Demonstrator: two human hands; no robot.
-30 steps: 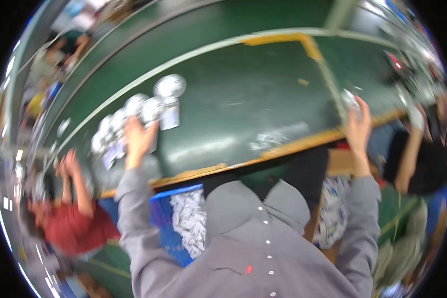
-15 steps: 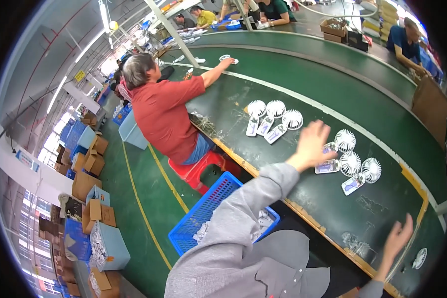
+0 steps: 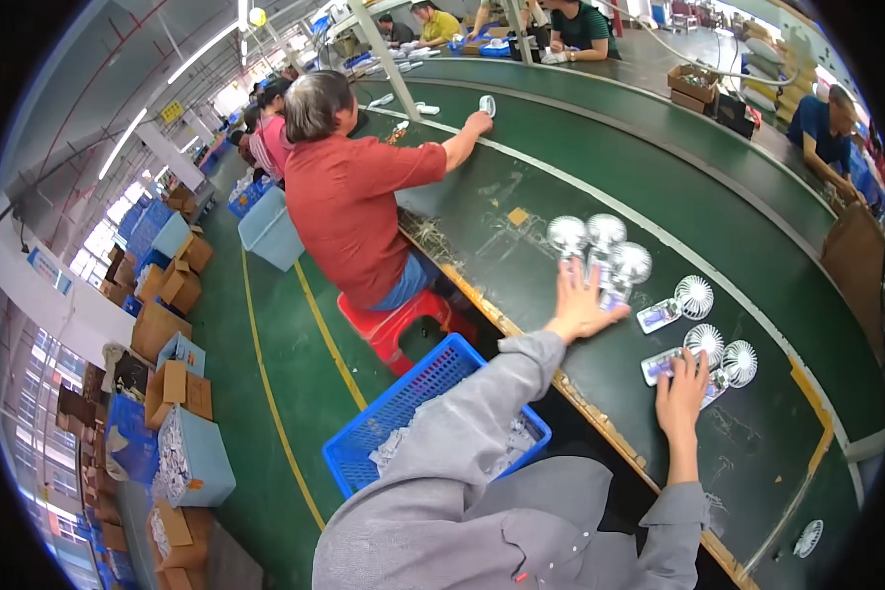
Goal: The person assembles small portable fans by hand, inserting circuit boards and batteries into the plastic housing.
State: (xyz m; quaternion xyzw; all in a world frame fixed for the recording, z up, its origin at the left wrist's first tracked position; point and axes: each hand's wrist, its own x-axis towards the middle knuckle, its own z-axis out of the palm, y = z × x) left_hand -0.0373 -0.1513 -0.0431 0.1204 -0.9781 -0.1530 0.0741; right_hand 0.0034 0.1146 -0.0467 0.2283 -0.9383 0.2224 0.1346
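Three small white handheld fans [image 3: 631, 264] lie bunched on the dark work table. My left hand [image 3: 582, 307] is spread over their handles, fingers apart, hiding part of them; the fans are a little blurred. Further right, three more fans of the same kind lie in a loose group. One fan [image 3: 694, 297] of these lies apart from both hands. My right hand [image 3: 678, 398], fingers stretched and slightly apart, rests at the handles of the nearer two, a middle fan [image 3: 703, 341] and a right fan [image 3: 739, 364]. Its fingers partly cover those handles.
A green conveyor belt [image 3: 659, 177] runs beyond the table. Beside me stands a blue basket [image 3: 433, 369] with white parts. A co-worker in red [image 3: 359, 197] sits at left, one hand at a white piece. Another round white grille [image 3: 808, 539] lies at far right.
My left hand has come down onto the left fans, which have slid right, away from a yellow patch on the table. My right hand has moved left to the right group. The view has shifted.
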